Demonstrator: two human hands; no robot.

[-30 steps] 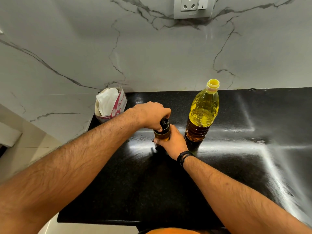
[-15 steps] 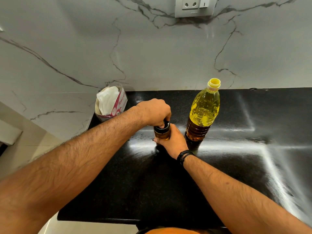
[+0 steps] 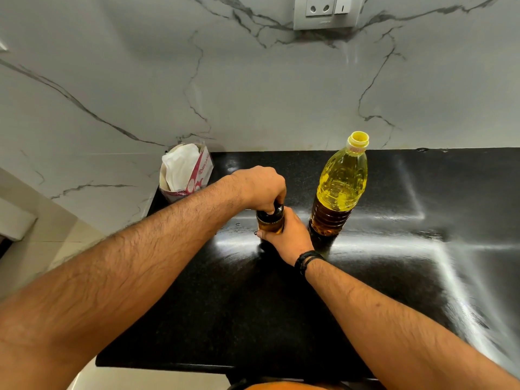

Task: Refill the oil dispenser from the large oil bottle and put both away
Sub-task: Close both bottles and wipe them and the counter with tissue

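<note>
1. The oil dispenser (image 3: 270, 224) stands upright on the black surface (image 3: 253, 305).
2. The right hand (image 3: 291, 237) grips its amber body; the left hand (image 3: 260, 186) curls over its black cap.
3. The large oil bottle (image 3: 339, 187) stands just beside, capped.
4. A tissue pack (image 3: 185, 171) sits at the wall.

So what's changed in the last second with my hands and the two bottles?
The left hand has closed lower over the black cap of the oil dispenser, hiding more of it. The right hand keeps gripping the dispenser's body. The large oil bottle, capped, and the tissue box have not moved.
</note>
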